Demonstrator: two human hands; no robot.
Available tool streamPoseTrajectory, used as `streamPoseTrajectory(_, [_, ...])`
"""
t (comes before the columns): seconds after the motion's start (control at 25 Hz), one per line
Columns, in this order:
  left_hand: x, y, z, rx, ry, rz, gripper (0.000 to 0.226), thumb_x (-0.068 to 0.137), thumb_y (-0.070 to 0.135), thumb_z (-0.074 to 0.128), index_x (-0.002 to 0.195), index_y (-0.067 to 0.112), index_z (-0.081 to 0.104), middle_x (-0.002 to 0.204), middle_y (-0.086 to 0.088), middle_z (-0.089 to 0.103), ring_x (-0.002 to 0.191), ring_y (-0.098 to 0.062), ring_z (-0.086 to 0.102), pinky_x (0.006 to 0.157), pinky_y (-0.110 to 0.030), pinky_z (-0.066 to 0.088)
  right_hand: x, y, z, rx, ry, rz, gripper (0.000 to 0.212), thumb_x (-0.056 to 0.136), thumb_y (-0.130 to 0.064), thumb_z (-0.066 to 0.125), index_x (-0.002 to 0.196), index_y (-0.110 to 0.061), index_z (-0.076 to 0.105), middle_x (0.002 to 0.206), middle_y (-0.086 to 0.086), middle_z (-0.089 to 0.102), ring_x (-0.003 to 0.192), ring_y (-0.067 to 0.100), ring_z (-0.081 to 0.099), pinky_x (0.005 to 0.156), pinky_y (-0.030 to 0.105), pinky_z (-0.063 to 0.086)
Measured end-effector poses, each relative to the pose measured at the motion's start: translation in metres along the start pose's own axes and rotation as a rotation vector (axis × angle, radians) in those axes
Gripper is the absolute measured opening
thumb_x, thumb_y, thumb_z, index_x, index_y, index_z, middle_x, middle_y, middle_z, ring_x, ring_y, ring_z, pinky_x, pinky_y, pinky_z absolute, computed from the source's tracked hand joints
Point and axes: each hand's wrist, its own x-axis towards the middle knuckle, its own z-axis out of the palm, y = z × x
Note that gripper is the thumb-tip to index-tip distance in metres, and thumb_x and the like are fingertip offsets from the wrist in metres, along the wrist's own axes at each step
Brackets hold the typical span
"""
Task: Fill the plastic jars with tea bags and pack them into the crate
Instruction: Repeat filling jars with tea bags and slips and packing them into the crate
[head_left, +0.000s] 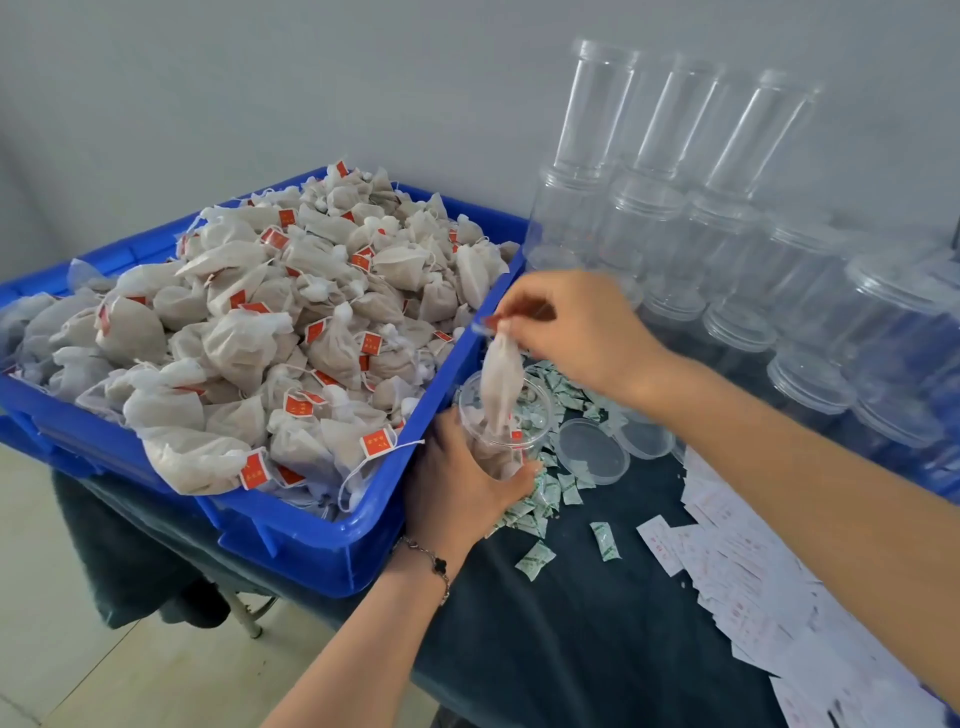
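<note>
Left hand (457, 483): grips open clear jar (501, 415), centre.
Right hand (571, 327): pinches tea bag (500, 384) (dangling into jar).
Blue crate (332, 540): heaped bags, 9 o'clock.

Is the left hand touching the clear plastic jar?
Touching. The head view shows the left hand wrapped around the clear plastic jar, fingers on its wall.
</note>
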Motion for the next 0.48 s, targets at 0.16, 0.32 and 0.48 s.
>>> streamPoseTrajectory(0.16, [0.001,0.000,-0.001,0.004,0.024,0.019,0.090,0.057,0.053,0.082,0.119,0.004,0.040,0.109,-0.013,0.058,0.096,-0.031,0.062,0.073,-0.035,0.052,-0.025,0.012,0.025,-0.306,-0.387,0.005,0.026,0.092,-0.012,0.052,0.108,-0.017,0.072,0.106,0.002,0.070,0.096,0.018,0.063,0.088,0.034,0.047])
streamPoseTrajectory(0.32, [0.001,0.001,-0.002,-0.011,0.019,0.012,0.090,0.058,0.053,0.082,0.121,0.006,0.039,0.114,-0.011,0.056,0.100,-0.029,0.060,0.077,-0.035,0.052,-0.046,0.036,0.025,-0.132,0.207,0.107,0.024,0.091,-0.007,0.048,0.103,-0.014,0.068,0.098,0.001,0.069,0.082,0.012,0.061,0.071,0.028,0.047])
streamPoseTrajectory(0.48, [0.001,0.001,-0.002,-0.013,-0.001,0.010,0.092,0.056,0.057,0.080,0.121,0.006,0.039,0.115,-0.012,0.055,0.102,-0.029,0.059,0.079,-0.037,0.053,-0.096,0.076,0.058,-0.232,-0.173,0.431,0.024,0.087,-0.016,0.057,0.111,-0.017,0.061,0.102,0.001,0.065,0.093,0.019,0.061,0.072,0.025,0.042])
